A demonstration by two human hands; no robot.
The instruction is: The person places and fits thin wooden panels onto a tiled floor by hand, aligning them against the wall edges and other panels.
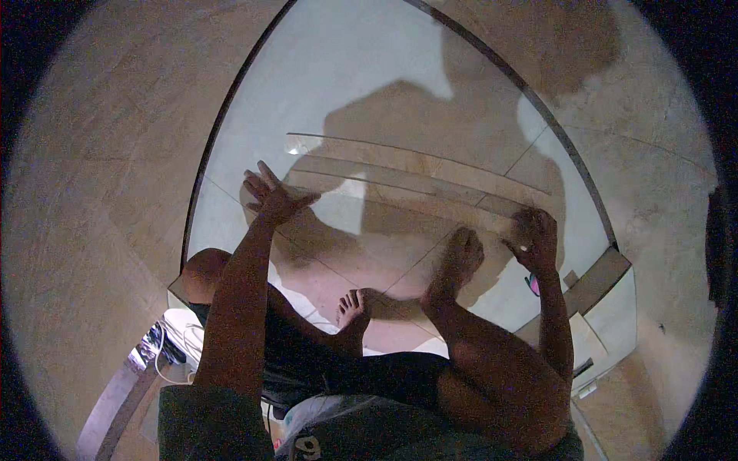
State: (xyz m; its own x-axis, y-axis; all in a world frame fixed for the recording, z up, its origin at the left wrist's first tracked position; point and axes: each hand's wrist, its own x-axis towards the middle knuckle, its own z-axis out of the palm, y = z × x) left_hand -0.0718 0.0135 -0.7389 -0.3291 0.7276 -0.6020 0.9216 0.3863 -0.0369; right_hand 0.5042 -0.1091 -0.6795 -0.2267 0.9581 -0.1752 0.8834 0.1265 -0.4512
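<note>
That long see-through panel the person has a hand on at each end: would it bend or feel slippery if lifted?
The clear panel looks stiff: its long edges run clean between the left hand and the right hand. Its glossy, reflecting face suggests a slippery grip. Being thin and long, it is probably fragile and awkward for one hand.

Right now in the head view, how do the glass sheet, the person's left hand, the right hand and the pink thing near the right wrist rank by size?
1. Glass sheet, by far the largest.
2. Left hand and right hand: look alike, so no ranking between them.
3. Pink thing, smallest; too small to identify.
</note>
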